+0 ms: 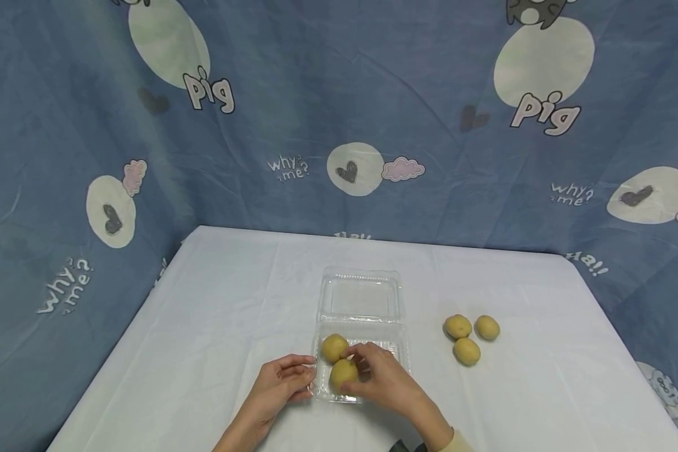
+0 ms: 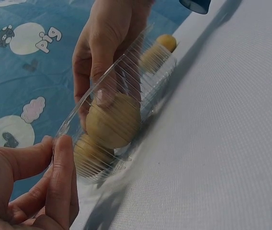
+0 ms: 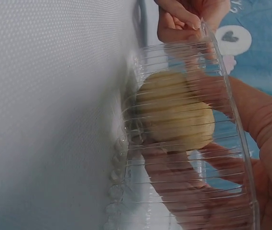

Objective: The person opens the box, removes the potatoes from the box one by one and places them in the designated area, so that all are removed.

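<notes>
A clear plastic clamshell container (image 1: 361, 326) lies with its lid folded back on the white table. My left hand (image 1: 285, 383) pinches its left rim between thumb and fingers, seen closely in the left wrist view (image 2: 54, 177). Inside the base, my right hand (image 1: 387, 380) grips a yellow lemon (image 1: 343, 375) with thumb and fingers. Just behind it, in the same base, sits a second lemon (image 1: 334, 348). Through the ribbed wall, the right wrist view shows the gripped lemon (image 3: 169, 105) with the right fingers around it.
To the right of the container, three more lemons (image 1: 467, 351) lie close together on the white tablecloth (image 1: 215, 301). A blue printed curtain (image 1: 294, 113) hangs behind the table's back edge. The container's lid (image 1: 361, 295) lies flat toward the back.
</notes>
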A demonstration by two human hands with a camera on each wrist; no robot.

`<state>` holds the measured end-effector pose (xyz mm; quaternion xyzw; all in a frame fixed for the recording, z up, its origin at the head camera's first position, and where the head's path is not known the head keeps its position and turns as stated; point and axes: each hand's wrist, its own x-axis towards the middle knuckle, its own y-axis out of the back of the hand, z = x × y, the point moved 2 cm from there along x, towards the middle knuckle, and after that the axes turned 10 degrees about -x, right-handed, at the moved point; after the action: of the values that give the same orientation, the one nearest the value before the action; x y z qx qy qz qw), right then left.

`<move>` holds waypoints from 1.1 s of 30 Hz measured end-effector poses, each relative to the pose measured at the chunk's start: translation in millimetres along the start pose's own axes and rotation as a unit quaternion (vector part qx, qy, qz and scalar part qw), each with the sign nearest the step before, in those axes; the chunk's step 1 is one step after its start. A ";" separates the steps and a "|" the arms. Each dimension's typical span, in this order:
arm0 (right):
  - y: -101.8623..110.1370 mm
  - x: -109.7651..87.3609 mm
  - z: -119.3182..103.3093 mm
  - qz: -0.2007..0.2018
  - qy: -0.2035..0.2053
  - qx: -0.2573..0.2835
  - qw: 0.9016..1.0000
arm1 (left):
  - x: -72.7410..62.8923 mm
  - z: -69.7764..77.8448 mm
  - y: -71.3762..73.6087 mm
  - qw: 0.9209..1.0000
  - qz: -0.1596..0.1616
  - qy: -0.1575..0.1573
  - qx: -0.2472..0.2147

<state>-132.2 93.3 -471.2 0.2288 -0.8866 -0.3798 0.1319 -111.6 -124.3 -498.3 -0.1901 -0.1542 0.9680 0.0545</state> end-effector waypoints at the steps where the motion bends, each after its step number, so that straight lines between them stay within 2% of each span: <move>1: -0.1 -0.4 0.3 0.002 0.002 -0.003 1.000 | 0.0 0.0 0.0 1.000 0.000 0.000 0.000; 20: 0.3 -1.0 2.3 -0.007 -0.002 0.031 0.999 | -0.3 -1.3 -0.4 1.000 0.001 -0.003 -0.004; 33: 11.0 -3.7 4.7 -0.004 -0.001 0.069 0.998 | -0.4 -0.8 -0.2 1.000 0.004 -0.002 -0.001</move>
<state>-134.3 104.8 -466.6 0.2404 -0.9098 -0.3186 0.1136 -110.9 -123.9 -498.7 -0.1886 -0.1548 0.9685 0.0499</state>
